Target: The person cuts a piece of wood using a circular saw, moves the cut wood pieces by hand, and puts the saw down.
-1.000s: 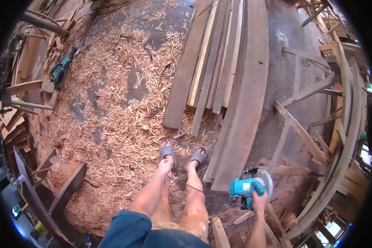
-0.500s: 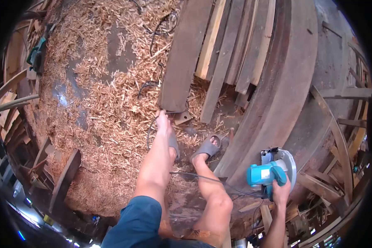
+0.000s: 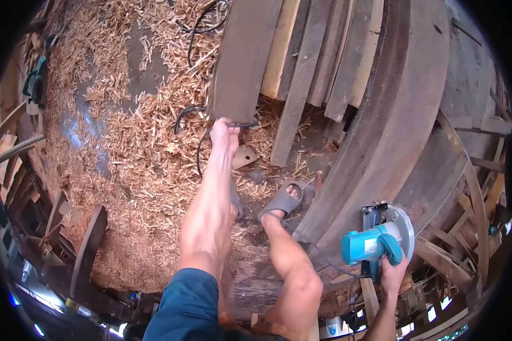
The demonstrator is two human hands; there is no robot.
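Rt hand [image 3: 393, 273] grips saw [image 3: 365, 245]; lt hand [image 3: 223, 136], approx 10 o'clock from it, closed on blk cable [image 3: 245, 124], nr plank [image 3: 242, 74] end.

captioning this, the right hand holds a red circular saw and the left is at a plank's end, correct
Not red: the head view shows the right hand holding a teal circular saw. The left hand is at a plank's end, as you say.

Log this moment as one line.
left hand: holding black cord at plank end | right hand: gripping teal circular saw by its handle | floor: strewn with wood shavings
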